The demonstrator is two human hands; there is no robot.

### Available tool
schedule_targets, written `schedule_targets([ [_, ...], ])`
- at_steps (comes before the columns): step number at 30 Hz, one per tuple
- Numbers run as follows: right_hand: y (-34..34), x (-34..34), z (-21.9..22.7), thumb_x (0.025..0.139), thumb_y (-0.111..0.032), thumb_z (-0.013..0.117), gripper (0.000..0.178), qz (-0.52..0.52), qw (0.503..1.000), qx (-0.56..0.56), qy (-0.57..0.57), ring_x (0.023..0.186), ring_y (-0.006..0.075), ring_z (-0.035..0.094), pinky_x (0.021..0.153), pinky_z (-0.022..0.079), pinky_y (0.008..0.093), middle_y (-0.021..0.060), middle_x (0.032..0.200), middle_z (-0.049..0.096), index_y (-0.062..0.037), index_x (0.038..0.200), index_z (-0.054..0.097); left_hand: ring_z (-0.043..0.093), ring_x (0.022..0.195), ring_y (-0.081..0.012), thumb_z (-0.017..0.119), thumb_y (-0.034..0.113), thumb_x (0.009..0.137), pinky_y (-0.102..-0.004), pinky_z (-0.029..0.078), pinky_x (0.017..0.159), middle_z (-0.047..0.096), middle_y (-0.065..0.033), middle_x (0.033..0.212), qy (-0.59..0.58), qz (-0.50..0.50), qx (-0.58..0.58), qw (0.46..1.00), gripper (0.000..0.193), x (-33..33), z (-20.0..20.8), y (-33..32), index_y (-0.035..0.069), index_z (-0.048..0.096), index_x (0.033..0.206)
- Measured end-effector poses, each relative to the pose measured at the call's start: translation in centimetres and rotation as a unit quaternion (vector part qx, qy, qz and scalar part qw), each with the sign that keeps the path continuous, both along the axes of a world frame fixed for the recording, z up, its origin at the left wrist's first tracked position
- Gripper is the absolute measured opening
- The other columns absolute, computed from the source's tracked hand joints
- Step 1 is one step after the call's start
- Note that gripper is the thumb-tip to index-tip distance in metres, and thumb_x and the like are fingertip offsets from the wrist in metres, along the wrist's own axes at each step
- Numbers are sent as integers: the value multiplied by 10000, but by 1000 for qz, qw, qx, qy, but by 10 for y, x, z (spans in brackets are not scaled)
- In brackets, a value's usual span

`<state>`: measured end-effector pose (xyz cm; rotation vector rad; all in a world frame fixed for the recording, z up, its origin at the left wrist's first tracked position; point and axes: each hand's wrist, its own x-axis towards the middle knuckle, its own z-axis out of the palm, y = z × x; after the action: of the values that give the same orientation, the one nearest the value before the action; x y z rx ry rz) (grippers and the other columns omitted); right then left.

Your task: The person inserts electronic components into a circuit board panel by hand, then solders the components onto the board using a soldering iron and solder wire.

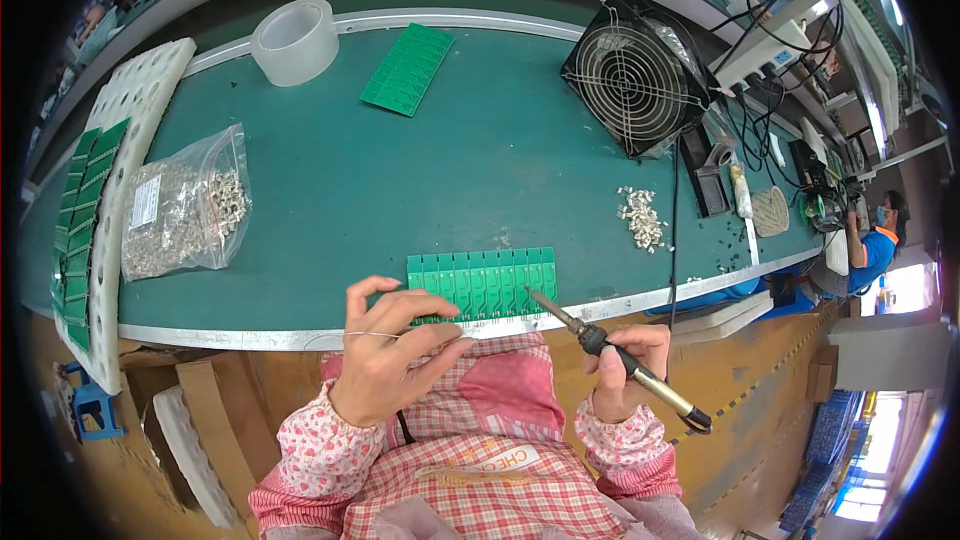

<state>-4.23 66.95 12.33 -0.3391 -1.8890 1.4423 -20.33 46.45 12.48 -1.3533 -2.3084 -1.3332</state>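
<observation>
A green panel of joined circuit boards (480, 280) lies at the table's front edge, right before me. My right hand (630, 370) grips a soldering iron (650, 378) like a pen, and its tip meets the right part of the panel or hovers just over it. My left hand (400, 350) is at the panel's left end, fingers bent and reaching over its near edge. A thin solder wire (372, 333) runs between those fingers; its working end is hidden by the hand.
Small metal parts (642, 218) are heaped at right, near a black fan (635, 75). A second green panel (408, 70) and a tape roll (295, 42) lie at the back. A bag of parts (190, 210) and a white foam rack (130, 170) holding boards stand left. A co-worker (875, 250) sits far right.
</observation>
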Motion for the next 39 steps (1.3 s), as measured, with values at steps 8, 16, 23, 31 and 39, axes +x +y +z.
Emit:
schedule_targets([
  [8, 3, 5, -5, 916, -53, 628, 222, 49, 995, -82, -16, 569, 130, 610, 520, 530, 261, 138, 800, 629, -6, 1040, 450, 651, 905, -173, 879, 165, 674, -468, 349, 964, 673, 21, 964, 66, 23, -45, 997, 238, 2, 6, 3, 141, 659, 762],
  [16, 5, 4, -5, 916, -54, 615, 204, 53, 993, -101, -24, 566, 142, 619, 521, 532, 272, 146, 785, 635, -2, 1029, 454, 642, 853, -152, 827, 132, 742, -412, 390, 925, 675, 9, 964, 40, -15, -23, 999, 217, 4, 6, 10, 120, 616, 791],
  [23, 5, 2, -6, 918, -56, 620, 191, 52, 992, -109, -32, 559, 143, 627, 507, 527, 273, 160, 767, 649, 4, 1002, 461, 605, 759, -145, 812, 120, 774, -370, 391, 843, 679, 12, 1008, 3, -30, -28, 999, 192, 3, -1, 15, 103, 626, 821],
  [31, 3, -2, -8, 913, -32, 616, 182, 57, 991, -116, -27, 558, 137, 624, 509, 528, 270, 143, 743, 638, 12, 994, 459, 594, 747, -138, 815, 139, 775, -360, 368, 812, 669, 20, 1041, 8, -16, -38, 999, 185, 5, -1, 17, 116, 640, 828],
  [39, 6, 1, -7, 906, -10, 613, 179, 98, 994, -51, -24, 553, 141, 625, 506, 523, 267, 135, 727, 628, 7, 1001, 462, 604, 763, -137, 813, 144, 774, -361, 363, 811, 665, 17, 1045, 17, -15, -44, 999, 188, 5, -2, 17, 120, 636, 832],
])
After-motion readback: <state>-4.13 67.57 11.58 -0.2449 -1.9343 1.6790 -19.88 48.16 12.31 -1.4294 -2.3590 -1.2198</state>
